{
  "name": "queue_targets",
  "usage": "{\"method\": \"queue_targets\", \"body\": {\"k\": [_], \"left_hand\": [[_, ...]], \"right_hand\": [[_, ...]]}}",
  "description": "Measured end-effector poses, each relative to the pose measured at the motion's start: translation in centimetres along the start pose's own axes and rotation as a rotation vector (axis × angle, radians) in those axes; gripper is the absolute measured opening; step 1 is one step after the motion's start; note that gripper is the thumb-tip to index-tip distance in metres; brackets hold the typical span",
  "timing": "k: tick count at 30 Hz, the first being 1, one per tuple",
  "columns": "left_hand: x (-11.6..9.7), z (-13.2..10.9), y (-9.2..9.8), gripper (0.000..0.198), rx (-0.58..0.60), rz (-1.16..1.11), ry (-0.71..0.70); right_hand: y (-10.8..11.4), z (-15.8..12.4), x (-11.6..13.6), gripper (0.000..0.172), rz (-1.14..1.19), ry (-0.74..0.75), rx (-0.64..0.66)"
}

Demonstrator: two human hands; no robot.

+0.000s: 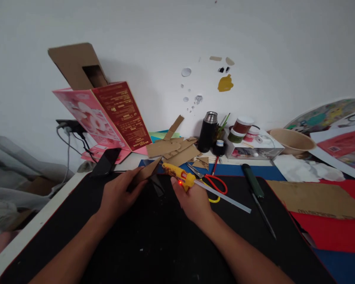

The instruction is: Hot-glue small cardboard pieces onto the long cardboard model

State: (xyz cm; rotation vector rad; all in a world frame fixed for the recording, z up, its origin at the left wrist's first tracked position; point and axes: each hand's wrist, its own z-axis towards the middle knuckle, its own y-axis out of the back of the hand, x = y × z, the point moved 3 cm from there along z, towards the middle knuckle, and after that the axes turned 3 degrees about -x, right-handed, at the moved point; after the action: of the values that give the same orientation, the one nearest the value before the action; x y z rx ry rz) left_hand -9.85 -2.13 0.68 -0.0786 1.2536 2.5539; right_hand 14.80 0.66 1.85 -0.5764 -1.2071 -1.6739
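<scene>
No wording can be read: the print on the red-and-pink packaging (106,118) and flat cardboard (316,199) is unclear.

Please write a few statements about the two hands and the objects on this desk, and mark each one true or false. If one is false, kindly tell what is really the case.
1. The left hand holds a piece of cardboard. True.
2. The right hand holds the scissors. False: it holds a yellow glue gun.
3. A red light glows on the yellow glue gun. True.
4. The black bottle lies on its side. False: it stands upright near the wall.
5. A green-handled tool lies to the right of the right hand. True.
</scene>
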Motion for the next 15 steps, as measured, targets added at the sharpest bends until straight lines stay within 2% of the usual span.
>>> {"method": "queue_targets", "body": {"k": [5,8,10,12,15], "left_hand": [[0.0,0.08,0.08,0.038,-0.026,-0.007,0.037],[0.06,0.12,0.03,0.04,-0.02,-0.025,0.065],[0.1,0.12,-0.03,0.041,-0.015,-0.031,0.073],[0.16,0.16,-0.04,0.041,-0.03,-0.035,0.083],[0.25,0.26,0.0,0.042,-0.076,-0.071,0.099]], "right_hand": [[-0.17,-0.04,-0.2,0.039,0.005,0.004,-0.014],[-0.47,-0.16,-0.3,0.04,0.004,0.005,0.044],[-0.46,-0.25,-0.29,0.04,0.016,0.011,0.018],[-0.46,-0.33,-0.28,0.04,0.042,0.007,-0.01],[-0.74,-0.45,-0.36,0.036,0.054,-0.013,0.021]]}}
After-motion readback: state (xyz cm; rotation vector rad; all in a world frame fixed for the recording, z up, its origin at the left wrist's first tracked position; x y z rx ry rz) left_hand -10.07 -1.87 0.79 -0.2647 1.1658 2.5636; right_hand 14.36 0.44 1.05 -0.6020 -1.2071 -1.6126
